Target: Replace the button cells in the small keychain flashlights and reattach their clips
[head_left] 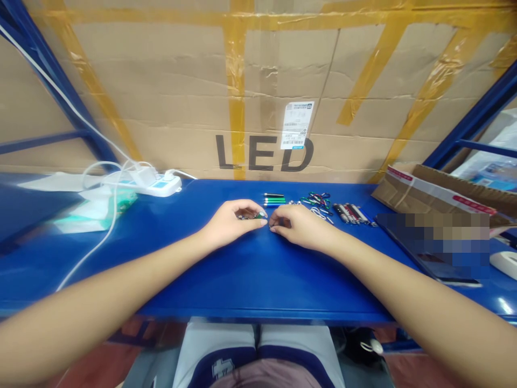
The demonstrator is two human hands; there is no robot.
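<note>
My left hand [232, 222] is closed around a small green, shiny piece [259, 215] near the fingertips. Most of that piece is hidden by the fingers, so its kind does not show. Just to the right, my right hand [301, 225] has its thumb and fingers pinched together; whatever lies between them is too small to name. The two sets of fingertips nearly meet above the blue table [262, 275]. Right behind them lie slim metal tubes [274, 201] in black, green and blue. Some small silvery parts [294, 202] show beside the tubes, partly covered by my right hand.
Coloured carabiners [318, 199], white cords [320, 213] and a row of batteries [353, 214] lie at the right. Beyond are a dark flat device [424, 248] and an open cardboard box [436, 188]. A white power strip [161, 186] sits left; a large carton [181, 97] stands behind.
</note>
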